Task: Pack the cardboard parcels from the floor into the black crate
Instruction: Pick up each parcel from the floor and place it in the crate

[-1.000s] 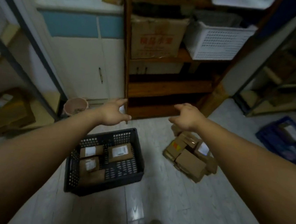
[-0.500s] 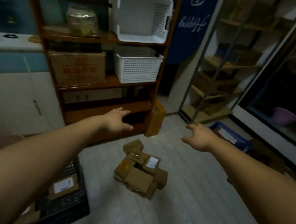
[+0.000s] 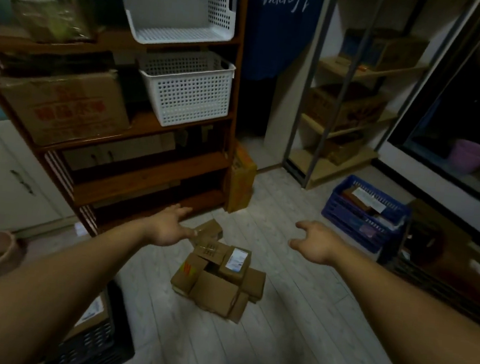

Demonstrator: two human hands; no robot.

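Our empty left hand [image 3: 165, 229] and right hand [image 3: 315, 244], fingers spread, reach over the heap of small brown cardboard parcels [image 3: 218, 277] on the floor, ready to gather one (black slatted plastic crate [image 3: 91, 347] lies left of the heap).

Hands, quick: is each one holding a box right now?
Left hand: open, holding nothing, above the parcel pile.
Right hand: open, fingers curled, holding nothing.

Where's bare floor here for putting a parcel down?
Free: floor between the parcel pile and blue crate, and the strip in front of the pile. Crowded: the gap between wooden shelf and pile, and around the black crate.
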